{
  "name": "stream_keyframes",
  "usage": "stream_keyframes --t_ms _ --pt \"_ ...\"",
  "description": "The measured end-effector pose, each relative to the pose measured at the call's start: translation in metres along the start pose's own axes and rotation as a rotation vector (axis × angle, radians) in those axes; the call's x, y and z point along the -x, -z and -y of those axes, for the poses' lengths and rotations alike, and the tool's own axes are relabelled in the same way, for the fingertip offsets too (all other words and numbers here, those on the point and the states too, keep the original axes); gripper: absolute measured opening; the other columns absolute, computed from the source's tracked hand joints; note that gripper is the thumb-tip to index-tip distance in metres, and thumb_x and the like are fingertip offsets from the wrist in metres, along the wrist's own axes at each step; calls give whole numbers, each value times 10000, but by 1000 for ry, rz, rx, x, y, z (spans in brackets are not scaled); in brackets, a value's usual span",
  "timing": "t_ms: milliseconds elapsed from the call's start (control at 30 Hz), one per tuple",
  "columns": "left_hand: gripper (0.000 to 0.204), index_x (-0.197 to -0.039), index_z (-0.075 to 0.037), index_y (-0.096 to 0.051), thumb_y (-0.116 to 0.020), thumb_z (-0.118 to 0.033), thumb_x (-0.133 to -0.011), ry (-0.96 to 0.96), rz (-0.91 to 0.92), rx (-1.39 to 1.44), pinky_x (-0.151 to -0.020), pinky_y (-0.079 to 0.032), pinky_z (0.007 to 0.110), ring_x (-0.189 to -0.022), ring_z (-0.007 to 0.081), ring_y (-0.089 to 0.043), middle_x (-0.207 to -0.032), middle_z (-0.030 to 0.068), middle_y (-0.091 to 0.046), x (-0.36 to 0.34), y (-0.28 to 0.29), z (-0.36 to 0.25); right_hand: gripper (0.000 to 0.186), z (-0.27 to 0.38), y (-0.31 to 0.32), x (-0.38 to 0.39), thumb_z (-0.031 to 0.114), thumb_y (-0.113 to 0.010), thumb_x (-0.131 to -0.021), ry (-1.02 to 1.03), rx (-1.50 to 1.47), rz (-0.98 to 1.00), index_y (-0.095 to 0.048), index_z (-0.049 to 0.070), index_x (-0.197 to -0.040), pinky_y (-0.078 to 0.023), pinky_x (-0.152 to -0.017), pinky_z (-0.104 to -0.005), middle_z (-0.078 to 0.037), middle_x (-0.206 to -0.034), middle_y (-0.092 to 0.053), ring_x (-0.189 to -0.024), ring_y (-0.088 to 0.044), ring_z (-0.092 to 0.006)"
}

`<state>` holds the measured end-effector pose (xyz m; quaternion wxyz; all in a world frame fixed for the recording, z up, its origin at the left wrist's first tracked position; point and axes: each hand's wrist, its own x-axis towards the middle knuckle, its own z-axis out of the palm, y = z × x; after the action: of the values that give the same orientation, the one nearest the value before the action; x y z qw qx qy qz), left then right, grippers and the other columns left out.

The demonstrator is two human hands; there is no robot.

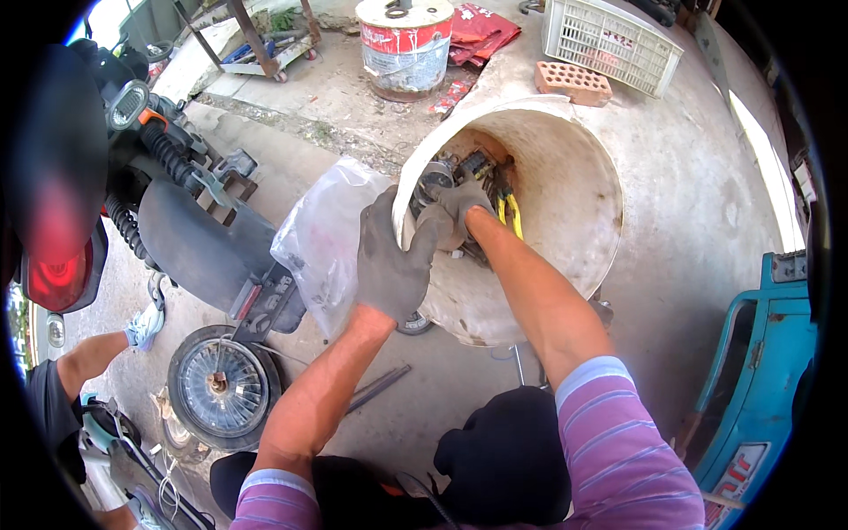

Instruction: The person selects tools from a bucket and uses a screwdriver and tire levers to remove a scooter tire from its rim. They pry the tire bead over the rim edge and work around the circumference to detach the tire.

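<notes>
White bucket (565,163) on the concrete floor (680,212): a gloved left hand (393,261) grips its rim; the right hand (463,198) reaches among metal parts (434,178) inside, its hold unclear. A firm rim grip should steady the reach.

This looks like a small repair workshop for motorbikes or scooters, on rough concrete ground (689,185) lit by daylight, seemingly at least partly outdoors. A motorbike (190,221) stands at the left, its rear mudguard, springs and red tail light showing, and a wheel with its tyre (188,389) lies loose on the ground near it. A white tub (574,177) tipped on its side holds a jumble of metal parts and yellow-handled pliers (515,215). Around it are a stained drum (402,66), a plastic crate (609,44), a perforated brick (572,83) and a scuffed blue metal cabinet (768,353).
</notes>
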<state>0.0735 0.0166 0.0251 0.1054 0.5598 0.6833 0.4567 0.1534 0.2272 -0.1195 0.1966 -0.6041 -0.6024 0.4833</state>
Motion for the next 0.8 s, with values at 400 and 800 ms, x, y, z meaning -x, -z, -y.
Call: stream_keyframes --t_ms 400,800 --pt "617 -1483 47 -483 -707 -251 -991 -11 -35 30 -1084 -472 475 -1256 381 -592 -1363 271 -575 9 -2 7 707 -6 -1 -10 307 -918 -789 72 -54 32 -674 -30 -1360 -589 -906 -393 -175 -1242 -754 -1036 -736 -255" --pt "595 -1476 39 -487 -717 -204 -983 -52 -15 48 -1076 -480 471 -1244 385 -605 -1363 246 -585 5 -6 2 633 -7 39 -9 500 -712 -972 -153 -727 382 -682 -6 -1351 -598 -920 -377 -128 -1291 -738 -1040 -742 -239"
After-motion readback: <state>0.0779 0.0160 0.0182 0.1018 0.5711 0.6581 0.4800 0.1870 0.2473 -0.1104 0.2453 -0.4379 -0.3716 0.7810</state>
